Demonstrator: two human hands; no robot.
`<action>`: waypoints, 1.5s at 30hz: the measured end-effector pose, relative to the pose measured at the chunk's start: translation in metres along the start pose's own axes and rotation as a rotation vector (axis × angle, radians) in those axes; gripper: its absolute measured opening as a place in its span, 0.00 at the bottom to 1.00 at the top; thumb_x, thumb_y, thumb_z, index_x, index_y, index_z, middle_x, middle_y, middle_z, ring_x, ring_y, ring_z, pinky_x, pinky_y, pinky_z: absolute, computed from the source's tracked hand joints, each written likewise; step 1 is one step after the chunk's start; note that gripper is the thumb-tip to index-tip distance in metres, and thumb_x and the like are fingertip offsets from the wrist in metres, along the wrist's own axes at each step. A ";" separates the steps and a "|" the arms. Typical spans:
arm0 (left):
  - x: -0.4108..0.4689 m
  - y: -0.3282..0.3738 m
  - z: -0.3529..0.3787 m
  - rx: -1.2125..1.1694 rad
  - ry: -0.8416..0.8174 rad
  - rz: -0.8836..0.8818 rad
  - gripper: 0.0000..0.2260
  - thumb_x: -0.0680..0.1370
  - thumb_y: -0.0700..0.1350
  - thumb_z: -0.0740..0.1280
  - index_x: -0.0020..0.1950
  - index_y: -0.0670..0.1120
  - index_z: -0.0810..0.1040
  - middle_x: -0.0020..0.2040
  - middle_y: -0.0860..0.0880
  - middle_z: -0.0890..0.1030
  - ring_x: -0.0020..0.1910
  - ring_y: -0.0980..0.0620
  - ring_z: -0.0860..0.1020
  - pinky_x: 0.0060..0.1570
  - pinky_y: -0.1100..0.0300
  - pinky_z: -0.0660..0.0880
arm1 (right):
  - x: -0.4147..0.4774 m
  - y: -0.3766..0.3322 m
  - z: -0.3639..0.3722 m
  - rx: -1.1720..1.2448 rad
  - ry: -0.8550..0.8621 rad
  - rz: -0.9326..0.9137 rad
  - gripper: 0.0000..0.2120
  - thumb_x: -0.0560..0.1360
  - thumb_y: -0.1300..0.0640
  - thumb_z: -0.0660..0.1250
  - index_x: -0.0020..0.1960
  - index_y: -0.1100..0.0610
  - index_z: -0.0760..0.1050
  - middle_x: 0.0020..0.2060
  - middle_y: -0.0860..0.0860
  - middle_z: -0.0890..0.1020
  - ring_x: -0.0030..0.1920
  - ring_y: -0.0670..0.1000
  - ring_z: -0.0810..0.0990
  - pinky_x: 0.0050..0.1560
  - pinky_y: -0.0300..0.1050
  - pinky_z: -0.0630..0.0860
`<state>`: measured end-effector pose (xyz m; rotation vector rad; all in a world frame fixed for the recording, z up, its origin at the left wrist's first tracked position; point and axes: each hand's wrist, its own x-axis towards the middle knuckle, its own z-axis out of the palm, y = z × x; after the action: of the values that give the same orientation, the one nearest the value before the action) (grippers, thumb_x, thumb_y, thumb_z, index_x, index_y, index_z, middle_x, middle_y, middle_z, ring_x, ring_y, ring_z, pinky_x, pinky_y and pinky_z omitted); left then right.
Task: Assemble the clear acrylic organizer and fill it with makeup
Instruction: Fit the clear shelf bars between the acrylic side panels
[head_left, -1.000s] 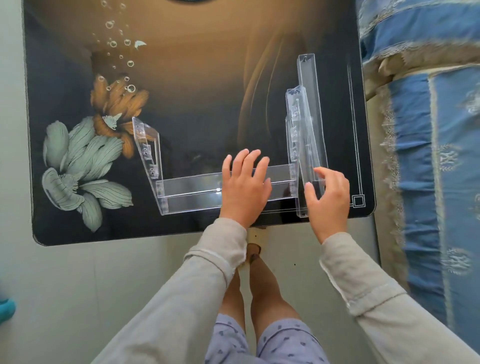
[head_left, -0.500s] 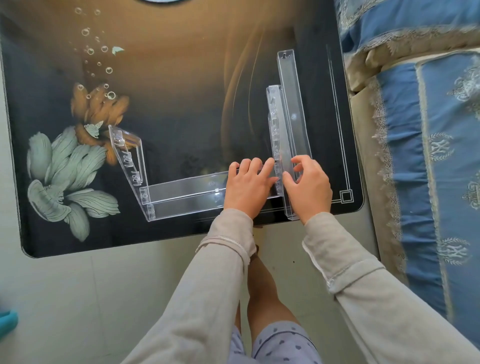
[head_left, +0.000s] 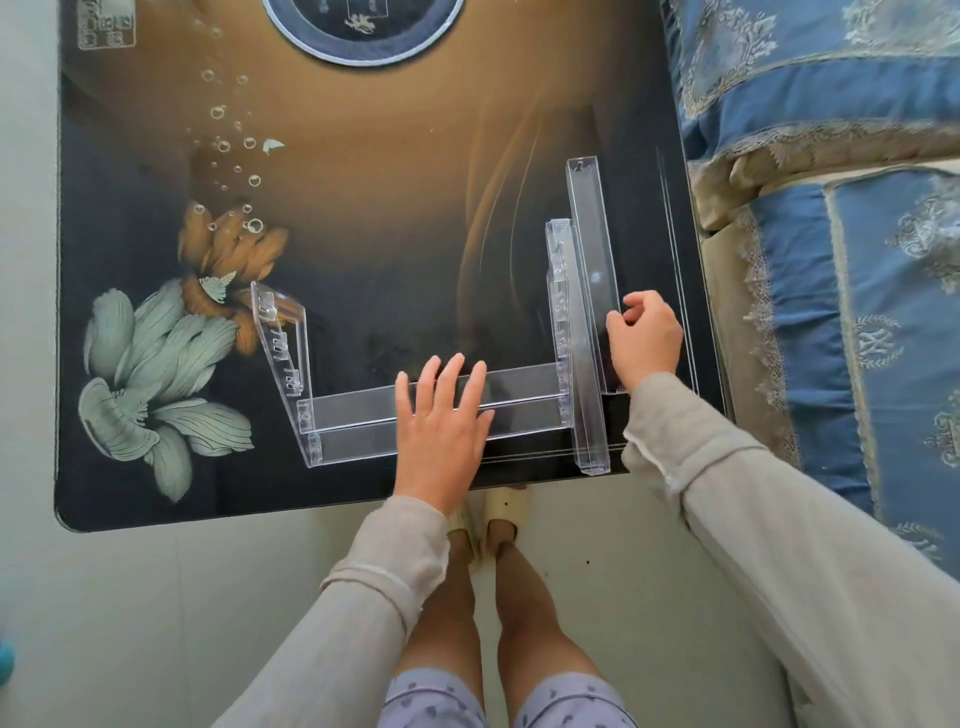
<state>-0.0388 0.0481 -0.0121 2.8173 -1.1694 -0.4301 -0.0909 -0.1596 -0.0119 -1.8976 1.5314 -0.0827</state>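
Standing near the front edge of the printed table (head_left: 363, 234), the clear organizer frame (head_left: 280, 353) has the left hand (head_left: 441, 421) pressed flat, fingers straight, on its shelf strips (head_left: 358, 415). Just right, the right hand (head_left: 644, 343) curls its fingers round a loose clear strip (head_left: 595, 249).

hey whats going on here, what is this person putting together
A person at a flower-printed table is fitting clear acrylic parts together. The left hand lies flat, fingers straight, on the two cross strips that run between the left side panel and the right side panel. The right hand grips a loose long strip lying just beside the right side panel. Only this much is assembled, and no makeup is in view.
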 end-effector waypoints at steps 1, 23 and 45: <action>-0.004 -0.005 0.003 0.018 -0.016 0.003 0.22 0.77 0.52 0.63 0.70 0.49 0.68 0.69 0.44 0.72 0.70 0.41 0.69 0.70 0.40 0.60 | 0.005 -0.003 0.002 -0.016 -0.002 0.005 0.13 0.75 0.60 0.62 0.59 0.61 0.73 0.55 0.60 0.78 0.55 0.58 0.76 0.48 0.39 0.65; -0.008 -0.014 0.012 0.017 -0.141 0.049 0.27 0.80 0.55 0.53 0.76 0.53 0.47 0.78 0.47 0.51 0.77 0.43 0.48 0.71 0.44 0.36 | 0.003 0.000 0.005 -0.283 0.067 -0.024 0.19 0.76 0.53 0.63 0.63 0.62 0.68 0.61 0.61 0.72 0.62 0.60 0.70 0.59 0.54 0.70; -0.021 -0.118 -0.023 -1.019 0.111 -0.665 0.24 0.78 0.33 0.56 0.73 0.46 0.61 0.71 0.47 0.66 0.64 0.58 0.66 0.58 0.76 0.58 | -0.109 -0.079 0.055 -0.445 -0.463 -0.932 0.20 0.71 0.60 0.70 0.63 0.57 0.75 0.52 0.58 0.79 0.53 0.59 0.76 0.56 0.54 0.74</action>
<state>0.0342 0.1461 -0.0044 2.1372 0.1068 -0.6402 -0.0330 -0.0320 0.0275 -2.6016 0.2894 0.2874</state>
